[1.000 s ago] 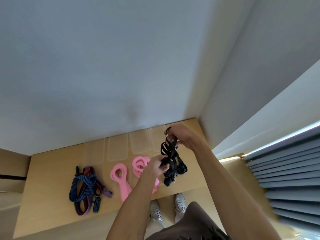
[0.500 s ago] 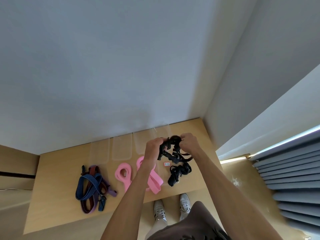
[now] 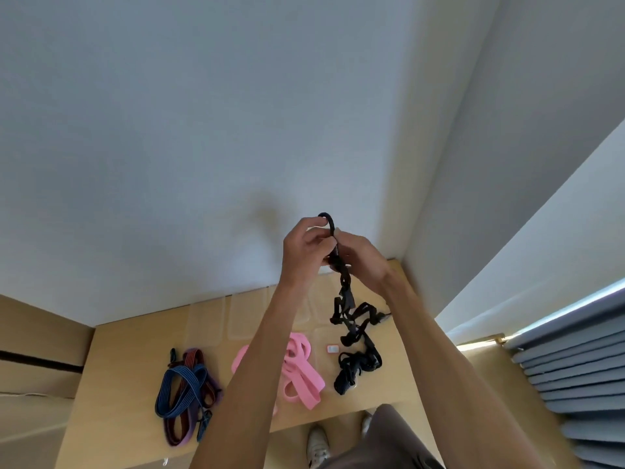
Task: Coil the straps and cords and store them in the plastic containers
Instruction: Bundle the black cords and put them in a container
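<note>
A person's left hand (image 3: 306, 247) and right hand (image 3: 362, 255) meet in front of a pale wall, both pinching the top loop of a black strap (image 3: 348, 316) whose tangled length hangs down to a wooden desk (image 3: 111, 367). On the desk lie pink bands (image 3: 301, 370), a bundle of blue, maroon and purple cords (image 3: 184, 384) and a row of clear plastic containers (image 3: 241, 316). Grey blinds (image 3: 575, 360) hang at right.

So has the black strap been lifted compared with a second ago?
Yes. Both hands raised the black strap up past the table's back edge; its tail trails down to the tabletop.
</note>
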Available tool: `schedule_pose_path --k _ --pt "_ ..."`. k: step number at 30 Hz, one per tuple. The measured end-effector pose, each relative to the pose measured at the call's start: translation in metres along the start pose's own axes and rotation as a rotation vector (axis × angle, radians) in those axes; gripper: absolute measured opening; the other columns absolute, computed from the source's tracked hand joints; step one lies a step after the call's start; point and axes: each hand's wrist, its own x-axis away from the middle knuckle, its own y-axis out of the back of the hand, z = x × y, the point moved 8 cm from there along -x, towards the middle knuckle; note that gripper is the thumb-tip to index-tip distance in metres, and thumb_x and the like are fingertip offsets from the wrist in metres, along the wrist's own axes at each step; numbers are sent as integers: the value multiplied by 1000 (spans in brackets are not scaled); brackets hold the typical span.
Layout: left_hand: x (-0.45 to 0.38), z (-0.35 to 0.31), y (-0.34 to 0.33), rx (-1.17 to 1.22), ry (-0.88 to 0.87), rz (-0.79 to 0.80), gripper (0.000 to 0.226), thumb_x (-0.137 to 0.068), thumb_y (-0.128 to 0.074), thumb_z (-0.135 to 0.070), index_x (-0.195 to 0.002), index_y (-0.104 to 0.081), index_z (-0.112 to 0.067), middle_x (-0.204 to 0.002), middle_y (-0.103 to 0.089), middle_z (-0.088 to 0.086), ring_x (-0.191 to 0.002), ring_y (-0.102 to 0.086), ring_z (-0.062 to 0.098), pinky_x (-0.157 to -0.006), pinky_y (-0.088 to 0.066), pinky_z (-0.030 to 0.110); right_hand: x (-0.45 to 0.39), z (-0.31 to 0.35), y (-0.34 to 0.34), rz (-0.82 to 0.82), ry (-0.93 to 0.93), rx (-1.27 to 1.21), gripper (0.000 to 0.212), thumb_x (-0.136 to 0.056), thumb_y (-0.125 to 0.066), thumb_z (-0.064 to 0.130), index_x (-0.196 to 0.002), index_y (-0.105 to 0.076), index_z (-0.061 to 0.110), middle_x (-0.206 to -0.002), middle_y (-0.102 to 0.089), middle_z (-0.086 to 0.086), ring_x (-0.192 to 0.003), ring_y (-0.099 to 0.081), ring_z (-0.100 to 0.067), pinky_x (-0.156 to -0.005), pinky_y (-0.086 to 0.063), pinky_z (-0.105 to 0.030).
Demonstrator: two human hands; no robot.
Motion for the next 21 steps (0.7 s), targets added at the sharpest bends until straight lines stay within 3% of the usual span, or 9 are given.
schedule_pose_path --k 2,4,8,11,14,15,17,19,21 --pt "-7 -28 1 85 -34 -41 30 -78 -66 -3 -98 -61 -25 -92 -76 10 -72 -70 25 -52 -53 32 0 30 -16 103 80 7 57 -98 -43 61 -121 -65 14 -104 -69 -10 -98 -65 -25 -86 -41 -35" --pt "-12 -59 6 126 -114 -84 28 -78 -67 -6 -95 -56 -26 -94 -77 10 -74 -71 25 -52 -54 33 3 58 -23 147 158 22 52 -101 -44 51 -119 -64 6 -101 -68 -16 -95 -64 -27 -86 -45 -35" --pt "-15 -98 19 60 -271 -187 26 -80 -69 -10 -97 -53 -22 -92 -78 8 -82 -73 32 -75 -60 45 10 97 -27 71 187 177 35 -94 -57 45 -98 -70 13 -92 -72 -16 -80 -67 -25 -80 -55 -34" --pt "-12 -90 36 156 -238 -361 31 -83 -72 -6 -105 -54 -17 -89 -77 11 -80 -73 30 -76 -61 44 8 101 -35 46 158 417 23 -83 -70 31 -94 -66 12 -83 -73 -6 -73 -69 -18 -76 -55 -31" --pt "-11 -73 61 281 -178 -497 37 -82 -73 -6 -109 -51 -18 -88 -77 7 -77 -73 23 -76 -61 36 0 82 -32 -35 89 641 7 -86 -63 18 -89 -62 12 -83 -75 -4 -74 -70 -16 -82 -54 -38" --pt "-12 -69 70 179 -172 -531 39 -82 -74 -11 -112 -51 -21 -87 -78 2 -77 -73 18 -75 -59 30 -1 76 -31 -65 63 674 6 -88 -60 17 -85 -61 11 -81 -75 -4 -70 -67 -16 -78 -54 -37" --pt "-16 -65 84 -287 -172 -559 38 -86 -71 -24 -119 -54 -22 -81 -75 -6 -72 -69 12 -70 -53 25 -7 67 -33 -104 19 704 13 -90 -56 15 -79 -61 10 -74 -70 -4 -62 -59 -16 -64 -50 -31" --pt "-22 -56 93 -765 -125 -537 18 -91 -59 -31 -97 -65 -15 -67 -67 0 -63 -57 21 -60 -40 28 -18 67 -45 -105 -27 746 11 -86 -56 12 -76 -59 9 -67 -62 -5 -58 -49 -19 -53 -41 -26" --pt "-28 -28 113 -699 42 -524 28 -88 -53 -26 -69 -60 -7 -58 -54 7 -62 -43 25 -57 -31 30 -34 72 -62 -52 -91 839 6 -81 -58 10 -75 -59 7 -62 -57 -5 -56 -44 -21 -54 -37 -27"
